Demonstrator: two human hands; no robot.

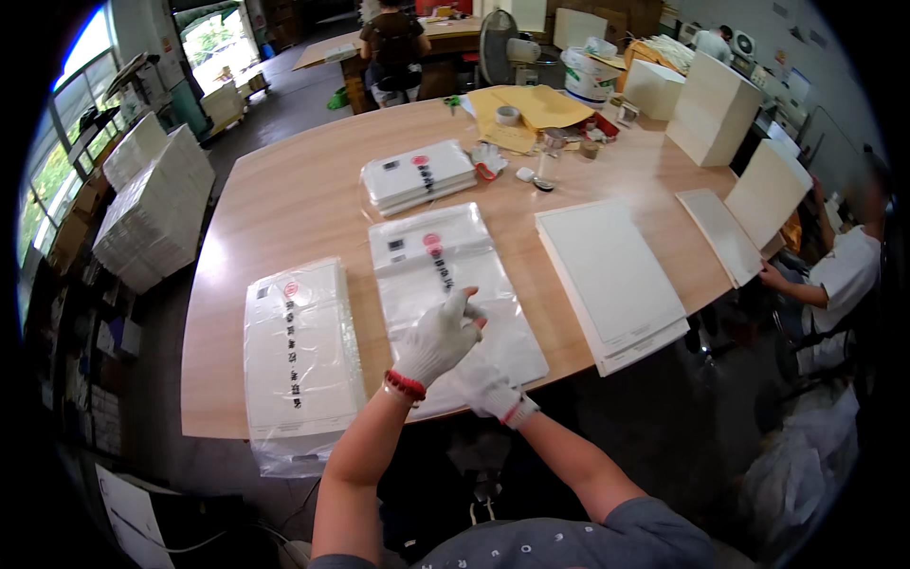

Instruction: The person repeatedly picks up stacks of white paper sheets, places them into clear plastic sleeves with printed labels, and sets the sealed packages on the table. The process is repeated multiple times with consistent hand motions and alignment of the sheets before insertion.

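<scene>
With the hands as the clock's centre, the gloved left hand [439, 339] hovers over or rests on clear printed plastic [410, 292] (one bag or several, I cannot tell), its fingers loosely bent and parted, nothing visible between them. The gloved right hand [488, 389] is just beside it at 4 o'clock, over the plastic's near edge; its fingers are blurred and partly hidden, so their grip cannot be told. The plastic lies flat on the wooden table [275, 204], stretching from the hands toward 12 o'clock. At 9 o'clock lies a bagged paper stack [308, 346]; at 2, a bare white stack [616, 270]; beyond the plastic, near 12, a pile of wrapped packs [403, 180]. A seated co-worker [848, 270] is near 3 o'clock.
</scene>
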